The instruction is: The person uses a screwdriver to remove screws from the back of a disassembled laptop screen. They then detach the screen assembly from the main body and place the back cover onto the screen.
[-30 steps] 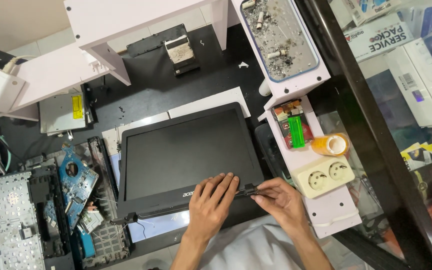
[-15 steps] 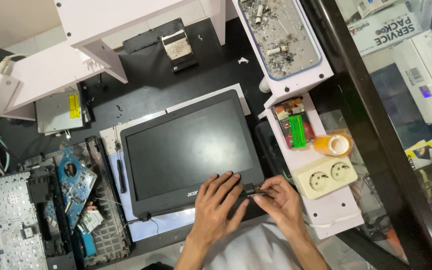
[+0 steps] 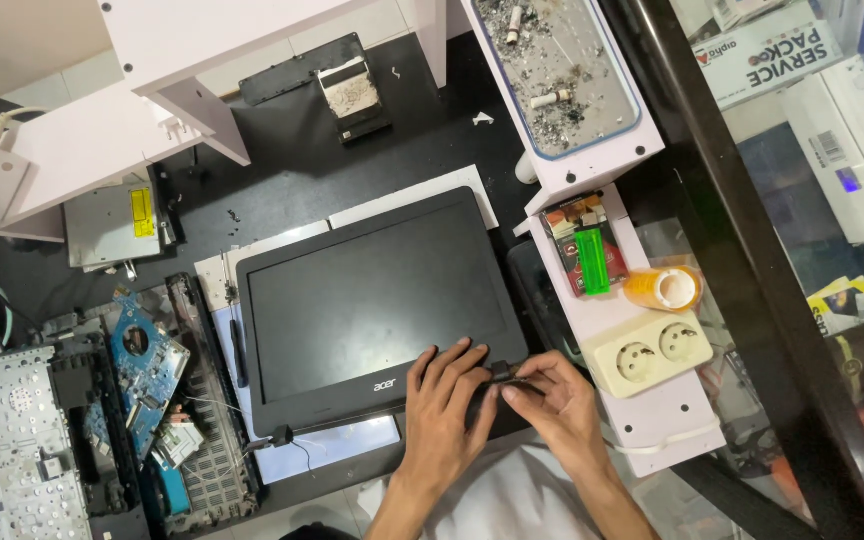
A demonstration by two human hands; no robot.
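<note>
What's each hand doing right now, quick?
Left hand: open, fingers spread flat on the laptop screen panel's lower bezel.
Right hand: fingertips pinched on the panel's bottom-right hinge corner.

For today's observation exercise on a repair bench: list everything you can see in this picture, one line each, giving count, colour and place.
laptop screen panel: 1, black, centre of the desk, lying on pale sheets
hinge part: 1, dark, at the panel's lower right corner, pinched by the fingers
circuit board: 1, blue, left of the panel
keyboard frame: 1, grey-white, far left
drive unit: 1, silver with yellow label, upper left
tray of ash and butts: 1, white with blue rim, top right
lighter: 1, green, on the white shelf
tape roll: 1, orange, beside the lighter
double socket: 1, cream, lower on the shelf
left hand: 1, flat on the panel's lower edge
right hand: 1, gripping the hinge part
</note>
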